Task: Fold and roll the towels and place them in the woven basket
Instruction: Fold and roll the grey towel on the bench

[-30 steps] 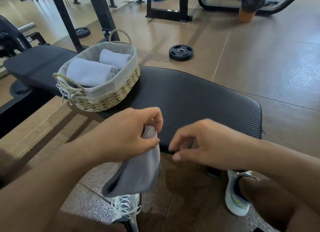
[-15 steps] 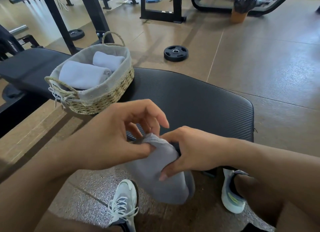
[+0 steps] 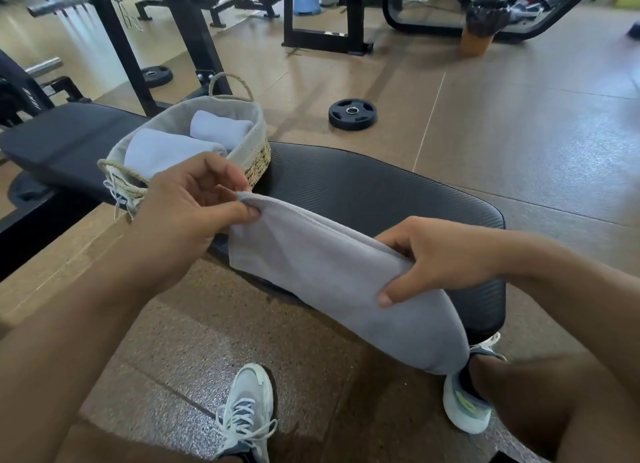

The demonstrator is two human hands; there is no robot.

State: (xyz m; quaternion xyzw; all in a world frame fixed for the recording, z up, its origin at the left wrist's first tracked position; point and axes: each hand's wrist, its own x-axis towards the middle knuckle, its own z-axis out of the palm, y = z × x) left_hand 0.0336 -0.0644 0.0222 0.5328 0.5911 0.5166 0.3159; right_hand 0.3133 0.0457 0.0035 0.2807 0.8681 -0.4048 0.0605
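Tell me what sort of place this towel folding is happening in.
Most likely a gym: a padded black bench carries the basket, a weight plate lies on the floor, and black steel racks stand behind.

Three grey towels: one (image 3: 332, 282) spread out, two rolled (image 3: 166, 151) (image 3: 221, 126). One basket (image 3: 258, 151). One bench (image 3: 381, 192). Two hands (image 3: 194, 203) (image 3: 440, 254). Two shoes (image 3: 246, 410) (image 3: 467, 407). Two weight plates (image 3: 352, 113) (image 3: 156, 75) on the floor, perhaps more hidden among the far frames.
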